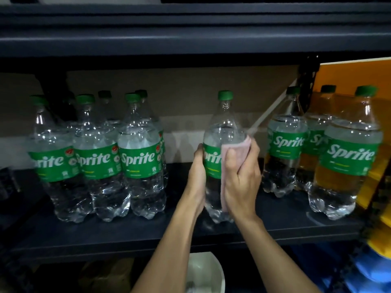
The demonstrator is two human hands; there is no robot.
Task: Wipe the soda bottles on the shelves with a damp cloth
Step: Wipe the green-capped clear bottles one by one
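Note:
A clear Sprite bottle [220, 127] with a green cap and green label stands upright in the middle of the dark shelf [148, 233]. My left hand [197, 174] grips its left side at label height. My right hand [241, 178] presses a pink cloth [234, 146] against the bottle's right side, fingers curled round the cloth. The cloth hangs down along the bottle under my palm. Several more Sprite bottles [139, 157] stand in a group to the left, and three Sprite bottles [349, 157] stand to the right.
A dark shelf board [190, 42] runs overhead, close above the caps. An orange board [355, 77] leans behind the right bottles. A white container [203, 271] sits below the shelf between my forearms. Yellow and blue items [378, 261] lie at lower right.

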